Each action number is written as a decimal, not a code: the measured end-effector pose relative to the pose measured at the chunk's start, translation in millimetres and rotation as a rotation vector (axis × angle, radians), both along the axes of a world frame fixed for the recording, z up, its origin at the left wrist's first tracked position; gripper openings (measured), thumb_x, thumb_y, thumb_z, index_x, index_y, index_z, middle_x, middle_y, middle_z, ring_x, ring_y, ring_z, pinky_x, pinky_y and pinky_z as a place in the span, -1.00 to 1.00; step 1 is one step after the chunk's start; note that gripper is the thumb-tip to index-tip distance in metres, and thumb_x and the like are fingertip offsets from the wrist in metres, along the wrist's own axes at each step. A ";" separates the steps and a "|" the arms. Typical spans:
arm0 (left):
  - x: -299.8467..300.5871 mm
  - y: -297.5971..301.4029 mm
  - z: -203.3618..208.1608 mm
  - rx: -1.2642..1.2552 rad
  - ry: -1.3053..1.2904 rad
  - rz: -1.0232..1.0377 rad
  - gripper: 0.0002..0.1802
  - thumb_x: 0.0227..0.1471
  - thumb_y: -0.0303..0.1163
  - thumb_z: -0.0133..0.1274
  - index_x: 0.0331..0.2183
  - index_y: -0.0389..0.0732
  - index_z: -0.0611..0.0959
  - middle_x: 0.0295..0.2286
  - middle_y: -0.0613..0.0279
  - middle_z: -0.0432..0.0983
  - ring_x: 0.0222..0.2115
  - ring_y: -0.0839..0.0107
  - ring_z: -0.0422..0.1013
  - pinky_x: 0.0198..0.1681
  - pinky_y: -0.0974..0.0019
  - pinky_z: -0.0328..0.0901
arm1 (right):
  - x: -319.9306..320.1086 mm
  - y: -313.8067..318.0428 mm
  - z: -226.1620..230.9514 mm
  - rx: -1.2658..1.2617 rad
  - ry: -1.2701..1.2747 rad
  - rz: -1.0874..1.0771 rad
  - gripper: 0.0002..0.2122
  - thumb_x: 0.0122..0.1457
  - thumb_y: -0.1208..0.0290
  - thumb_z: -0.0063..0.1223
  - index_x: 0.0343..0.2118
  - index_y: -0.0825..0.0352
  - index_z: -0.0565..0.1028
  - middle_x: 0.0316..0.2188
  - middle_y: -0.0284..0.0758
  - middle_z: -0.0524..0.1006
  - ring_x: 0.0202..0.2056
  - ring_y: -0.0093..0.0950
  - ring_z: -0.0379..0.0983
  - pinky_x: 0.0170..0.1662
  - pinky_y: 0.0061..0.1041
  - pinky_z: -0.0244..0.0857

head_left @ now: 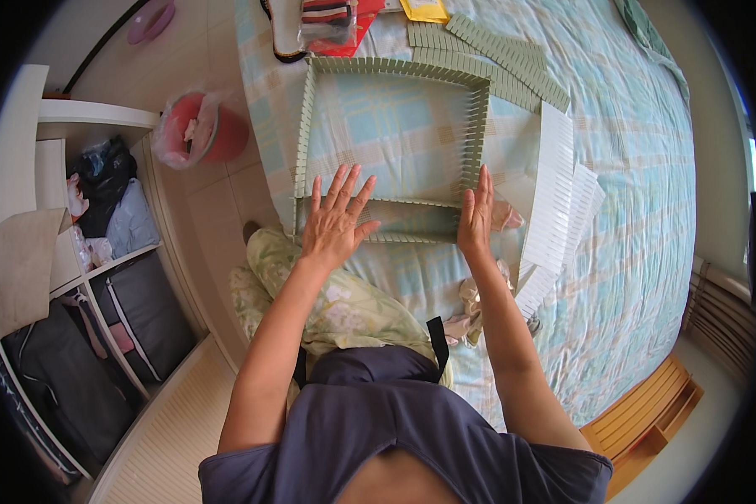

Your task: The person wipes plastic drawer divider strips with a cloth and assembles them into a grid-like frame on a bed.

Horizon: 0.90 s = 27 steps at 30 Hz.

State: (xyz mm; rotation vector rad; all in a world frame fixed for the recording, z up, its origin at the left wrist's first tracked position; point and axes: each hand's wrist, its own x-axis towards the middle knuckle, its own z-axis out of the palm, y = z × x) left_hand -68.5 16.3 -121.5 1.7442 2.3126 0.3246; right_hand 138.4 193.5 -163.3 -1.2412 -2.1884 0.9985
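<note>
A rectangular frame of pale green slotted plastic divider strips [395, 65] stands on edge on the bed, with one strip [386, 201] crossing it near its close side. My left hand [336, 217] lies over the frame's near left corner, fingers spread and pointing away from me. At the near right corner my right hand [476, 214] is held edge-on, palm against or close beside the right side strip, fingers straight. Neither hand grips anything. The near left corner is partly covered by my left hand.
Loose green slotted strips [508, 63] lie beyond the frame, and white slotted strips [550, 185] to its right. A checked bedsheet [630, 210] covers the bed. Crumpled cloth [470, 311] lies by my right forearm. A red bin [227, 134] and open shelves [101, 269] stand left.
</note>
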 end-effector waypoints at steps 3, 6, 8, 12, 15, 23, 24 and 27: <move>-4.3 3.7 -0.9 0.063 -0.036 0.014 -0.21 0.07 0.03 -0.02 0.26 0.15 0.07 0.27 0.26 -0.11 0.28 0.20 -0.17 0.28 -0.15 -0.25 | -0.3 2.3 -1.4 -0.002 0.028 0.035 -0.43 0.33 0.08 -0.38 0.29 0.32 -0.04 0.26 -0.02 0.02 0.29 -0.08 -0.11 0.29 -0.21 -0.21; -6.2 -8.2 5.2 0.259 0.017 0.071 -0.25 0.08 -0.13 0.04 0.24 0.08 0.13 0.25 0.17 -0.08 0.27 0.13 -0.15 0.27 -0.15 -0.22 | 4.3 4.6 2.3 -0.044 0.058 0.030 -0.45 0.33 0.12 -0.34 0.27 0.34 0.02 0.24 -0.03 0.08 0.27 -0.11 -0.05 0.28 -0.21 -0.19; -7.1 -27.3 16.3 0.392 0.027 0.352 -0.34 0.11 -0.23 0.02 0.22 0.01 0.20 0.22 0.10 -0.01 0.23 0.12 -0.02 0.22 -0.09 -0.07 | 9.7 3.1 19.0 0.089 0.004 -0.034 -0.49 0.31 0.20 -0.25 0.24 0.36 0.07 0.21 -0.05 0.14 0.25 -0.14 0.01 0.28 -0.21 -0.18; -10.9 -69.0 16.1 0.512 -0.632 0.923 -0.48 0.17 -0.27 -0.04 0.15 -0.13 0.31 0.07 0.01 0.27 0.02 0.21 0.30 0.04 0.14 0.23 | 21.3 -4.9 36.9 -0.048 0.097 -0.129 -0.50 0.21 0.41 -0.02 0.20 0.32 0.16 0.14 -0.08 0.27 0.14 -0.25 0.22 0.11 -0.26 0.16; -16.4 -81.9 -10.6 0.350 -0.829 0.927 -0.51 0.18 -0.21 -0.02 0.09 -0.19 0.39 -0.11 0.10 0.47 -0.17 0.32 0.42 -0.12 0.28 0.32 | 28.4 -10.7 37.0 -0.167 0.047 -0.062 -0.46 0.13 0.47 0.02 0.19 0.31 0.17 0.03 -0.08 0.39 -0.07 -0.27 0.42 -0.08 -0.34 0.35; -14.6 -69.7 -22.6 0.408 -0.861 0.925 -0.64 0.05 -0.36 0.05 -0.11 -0.30 0.57 -0.41 0.18 0.57 -0.43 0.40 0.45 -0.28 0.32 0.33 | 42.8 -14.1 36.1 -0.232 -0.078 0.032 -0.53 0.04 0.61 -0.04 0.09 0.41 0.27 -0.10 -0.04 0.48 -0.21 -0.25 0.51 -0.17 -0.40 0.40; -16.5 -69.7 -22.5 0.401 -0.897 0.950 -0.62 0.03 -0.36 0.06 -0.09 -0.29 0.56 -0.37 0.16 0.56 -0.39 0.38 0.45 -0.24 0.31 0.32 | 42.3 -21.9 38.8 -0.195 -0.046 0.032 -0.53 0.05 0.62 -0.03 0.09 0.41 0.27 -0.09 -0.04 0.47 -0.23 -0.22 0.51 -0.18 -0.39 0.40; -20.5 -70.8 -31.1 0.435 -0.930 1.042 -0.53 -0.01 -0.36 0.11 -0.03 -0.28 0.51 -0.22 0.12 0.51 -0.24 0.33 0.42 -0.14 0.30 0.29 | 36.7 -40.3 40.8 -0.327 -0.039 -0.038 -0.54 0.06 0.59 0.02 0.08 0.40 0.28 -0.02 -0.04 0.41 -0.15 -0.23 0.47 -0.18 -0.38 0.41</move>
